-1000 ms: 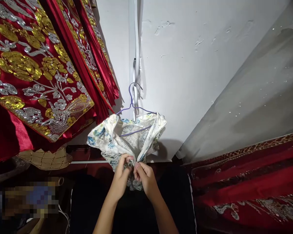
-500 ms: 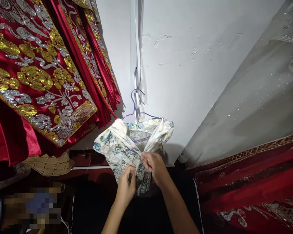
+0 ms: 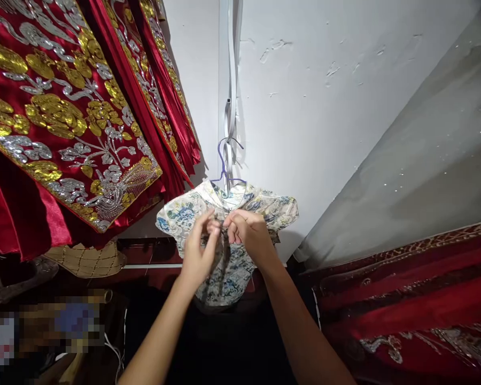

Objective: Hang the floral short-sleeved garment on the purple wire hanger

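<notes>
A small white garment with a blue flower print (image 3: 272, 209) hangs on a purple wire hanger (image 3: 223, 167) against the white wall. The hanger's hook is caught on a white strap running down the wall. My left hand (image 3: 198, 250) and my right hand (image 3: 247, 233) meet at the garment's front, just below the collar. Both hands pinch the cloth there with fingers closed, knuckles nearly touching. The lower part of the garment hangs down between my forearms.
Red satin robes with gold and silver embroidery (image 3: 64, 123) hang close on the left. A grey sheer veil-like fabric (image 3: 417, 155) slopes down on the right, above more red embroidered cloth (image 3: 404, 299). A woven tan piece (image 3: 86, 259) lies lower left. Dark floor lies below.
Both hands have risen from the garment's lower middle to its front near the collar. The garment's open sides have been drawn together over the hanger.
</notes>
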Available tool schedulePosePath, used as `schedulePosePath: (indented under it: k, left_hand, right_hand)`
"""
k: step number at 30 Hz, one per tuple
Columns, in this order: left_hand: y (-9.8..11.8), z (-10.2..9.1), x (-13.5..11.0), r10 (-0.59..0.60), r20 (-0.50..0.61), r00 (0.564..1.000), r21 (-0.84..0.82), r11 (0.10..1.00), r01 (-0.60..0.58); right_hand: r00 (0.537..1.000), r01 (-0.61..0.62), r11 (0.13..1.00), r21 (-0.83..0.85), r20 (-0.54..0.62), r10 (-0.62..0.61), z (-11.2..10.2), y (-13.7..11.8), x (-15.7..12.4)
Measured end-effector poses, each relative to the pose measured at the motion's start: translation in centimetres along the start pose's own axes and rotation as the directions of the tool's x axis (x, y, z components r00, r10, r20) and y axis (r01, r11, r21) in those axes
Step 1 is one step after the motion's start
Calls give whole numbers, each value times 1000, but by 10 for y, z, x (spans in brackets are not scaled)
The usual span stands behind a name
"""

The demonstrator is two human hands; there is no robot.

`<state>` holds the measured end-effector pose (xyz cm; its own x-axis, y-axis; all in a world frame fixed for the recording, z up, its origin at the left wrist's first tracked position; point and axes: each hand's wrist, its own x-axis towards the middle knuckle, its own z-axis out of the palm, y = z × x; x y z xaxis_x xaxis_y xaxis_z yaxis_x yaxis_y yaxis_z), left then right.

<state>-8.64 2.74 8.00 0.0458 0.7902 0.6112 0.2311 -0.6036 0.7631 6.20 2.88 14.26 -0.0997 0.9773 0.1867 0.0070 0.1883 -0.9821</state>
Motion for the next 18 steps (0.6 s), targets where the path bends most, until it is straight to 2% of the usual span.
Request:
schedulePosePath:
  k: [1,4,5,7,9,10,12,13,14,15,16,17,18]
  left_hand:
    - [13,-5,16,75,7,997,54,996,-76]
    - [42,-13,52,220,155,963,202,947,-249]
    - [47,-14,58,242,179,954,243,928,-282]
    - [52,-17,65,267,157,951,310,901,-304]
    - [50,-26,66,258,46,965,334,906,-258]
    - [45,-34,66,241,-54,969,309,927,-213]
    - [30,-55,65,124,-301,946,113,989,-94]
    - [19,-66,63,-6,-411,912,-67,997,-23]
    - [7,-77,59,-182,-480,858,-284,958,44]
    - [-5,-86,53,-389,-481,786,-509,854,111]
    - [-18,-92,45,-583,-435,686,-693,703,159]
    - [-31,-94,34,-731,-359,580,-817,547,184]
    - [-42,-92,21,-823,-279,495,-889,416,190]
  right_hand:
    - [1000,14,1000,-17,-3,-14,0,-2,-2]
    - [999,35,998,-53,-13,-36,-2,-7,2]
    - [999,35,997,-65,-24,-36,-3,-6,5]
    - [998,33,994,-107,-55,-39,-5,3,10]
    - [996,35,985,-170,-75,-48,-6,20,11]
    - [996,26,981,-195,-73,-41,-6,31,8]
    - [999,-7,979,-202,-51,-3,-4,51,-3]
    - [999,-24,983,-180,-34,18,-1,60,-11]
    - [999,-38,989,-145,-15,37,2,66,-19]
    - [999,-47,993,-104,3,47,6,71,-28]
    - [998,-52,997,-63,22,53,11,75,-36]
    - [997,-61,998,-26,41,62,15,78,-44]
    - [995,-77,997,6,62,76,19,80,-51]
